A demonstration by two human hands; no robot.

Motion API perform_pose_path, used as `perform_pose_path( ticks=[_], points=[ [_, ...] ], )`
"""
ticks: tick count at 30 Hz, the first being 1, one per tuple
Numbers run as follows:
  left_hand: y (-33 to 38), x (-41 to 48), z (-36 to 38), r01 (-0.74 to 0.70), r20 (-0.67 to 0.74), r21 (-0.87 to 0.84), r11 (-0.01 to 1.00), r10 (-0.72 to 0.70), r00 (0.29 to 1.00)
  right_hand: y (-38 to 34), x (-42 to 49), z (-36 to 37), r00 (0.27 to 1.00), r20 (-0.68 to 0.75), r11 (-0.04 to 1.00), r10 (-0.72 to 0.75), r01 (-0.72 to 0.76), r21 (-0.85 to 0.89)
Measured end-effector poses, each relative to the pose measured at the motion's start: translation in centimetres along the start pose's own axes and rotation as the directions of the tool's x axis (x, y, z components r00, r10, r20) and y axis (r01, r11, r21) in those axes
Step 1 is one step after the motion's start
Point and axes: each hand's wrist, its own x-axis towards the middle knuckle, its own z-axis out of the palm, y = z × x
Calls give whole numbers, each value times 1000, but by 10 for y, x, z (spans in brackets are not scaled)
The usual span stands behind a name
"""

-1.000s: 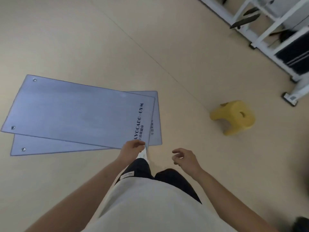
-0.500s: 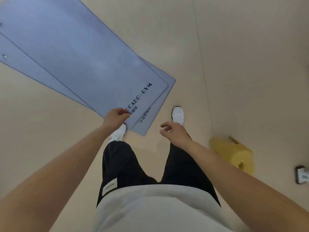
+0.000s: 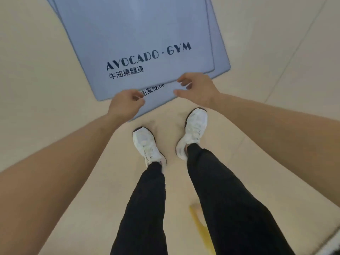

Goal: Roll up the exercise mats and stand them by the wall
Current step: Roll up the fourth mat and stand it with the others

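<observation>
Pale beige floor (image 3: pixel 55 89), and two hands poised over the near short end of two flat mats.

On the left, the person's left hand (image 3: pixel 125 105) hung at the near edge of the upper blue-grey foam mat printed AVOCADO · GYM (image 3: pixel 138 34), fingers curled in toward the thumb; whether they pinched that edge or closed on nothing, I could not tell. Both mats lay flat and unrolled, the upper one skewed across a second blue-grey foam mat (image 3: pixel 222 59), their long axes running away from the white trainers (image 3: pixel 145 144). Further right, the right hand (image 3: pixel 198 89) hovered palm down over the same edge, fingers loosely bent, holding nothing. Each hand looked equally near; the roll would likely start there, going away from the body.
</observation>
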Motion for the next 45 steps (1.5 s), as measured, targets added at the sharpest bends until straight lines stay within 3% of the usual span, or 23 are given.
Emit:
perform_pose_path(
  ticks=[5, 10, 14, 20, 24, 28, 30, 32, 37, 42, 45],
  points=[
    [-67, 97, 67, -63, -127, 80, 995, 73, 989, 67, 105, 74, 990, 8, 961, -143, 140, -239],
    [-107, 194, 121, -101, -261, 353, 930, 201, 944, 126, 191, 121, 937, -32, 778, -348, 270, -567],
    [-122, 245, 137, -116, -438, 564, 817, 416, 797, 156, 229, 143, 845, -200, 717, -496, 269, -644],
    [-142, 265, 141, -187, -490, 723, 666, 683, 541, 156, 246, 161, 747, -373, 748, -551, 244, -617],
    [-132, 256, 137, -191, -547, 716, 671, 710, 443, 150, 248, 150, 683, -391, 709, -617, 268, -652],
    [-108, 236, 113, -241, -498, 680, 692, 678, 541, 131, 235, 125, 674, -358, 715, -647, 373, -591],
    [-106, 223, 101, -268, -406, 728, 630, 713, 572, 118, 222, 110, 740, -313, 754, -596, 380, -536],
    [-106, 209, 88, -261, -386, 758, 598, 733, 560, 105, 210, 95, 821, -254, 803, -512, 351, -482],
    [-70, 161, 62, -233, -423, 726, 647, 687, 590, 79, 164, 58, 894, -196, 871, -403, 309, -383],
    [-24, 81, 71, -159, -495, 644, 748, 566, 659, 76, 89, 24, 911, -220, 901, -347, 259, -348],
    [0, 33, 86, -114, -470, 605, 788, 470, 747, 91, 36, 16, 881, -308, 865, -358, 188, -466]
  ],
)
